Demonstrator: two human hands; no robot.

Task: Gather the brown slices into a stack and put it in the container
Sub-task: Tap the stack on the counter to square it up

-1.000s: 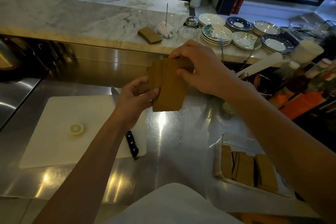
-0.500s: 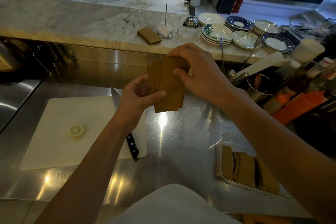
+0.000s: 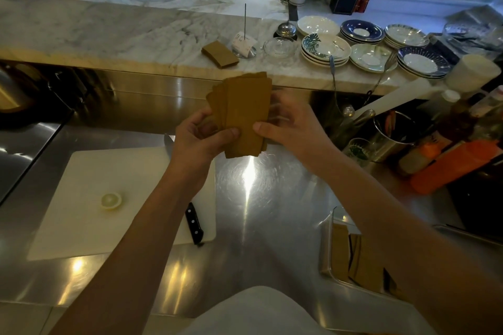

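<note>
A fanned bunch of several thin brown slices [image 3: 243,111] is held upright above the steel counter. My left hand [image 3: 201,139] grips its lower left edge, thumb pressed on the front slice. My right hand [image 3: 288,125] holds the lower right side, thumb on the front, fingers behind. A clear rectangular container [image 3: 326,242] sits at the lower right, with more brown slices [image 3: 353,255] standing in it, partly hidden by my right forearm. Another small stack of brown slices [image 3: 220,53] lies on the marble ledge.
A white cutting board [image 3: 81,212] lies at the left with a pale round piece [image 3: 111,200] on it and a black-handled knife [image 3: 193,223] along its right edge. Stacked plates [image 3: 324,49], a receipt spike [image 3: 244,46], a metal pot [image 3: 392,130], bottles and an orange object [image 3: 454,166] crowd the right.
My right hand has slid from the top edge of the slices down to their lower right side. The bunch now stands more upright and slightly higher.
</note>
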